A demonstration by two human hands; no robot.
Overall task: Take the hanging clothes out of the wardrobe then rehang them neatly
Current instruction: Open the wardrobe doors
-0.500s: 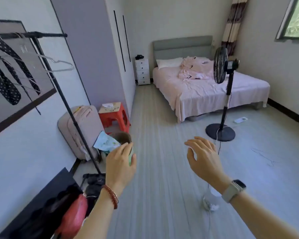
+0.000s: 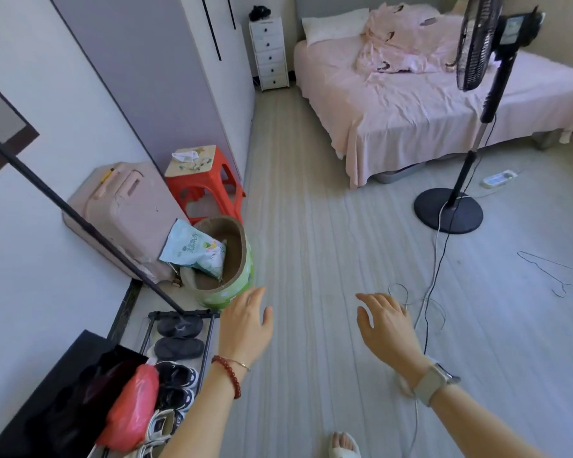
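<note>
A pink-sheeted bed [image 2: 427, 104] is lying far right, the wardrobe [image 2: 166, 77] standing far left. A wire hanger [image 2: 556, 272] is lying on the floor [image 2: 311, 226], right. Both hands, left [image 2: 245, 328] and right [image 2: 389, 328], are hovering apart, fingers relaxed, holding nothing.

Open floor [image 2: 311, 226] ahead, clutter along the left wall.
A slanted rack pole [image 2: 80, 223], basket [image 2: 235, 279], red stool [image 2: 209, 186] and shoes [image 2: 176, 378] crowd the left edge; fan [image 2: 450, 206] and cables [image 2: 434, 276] block the right.
</note>
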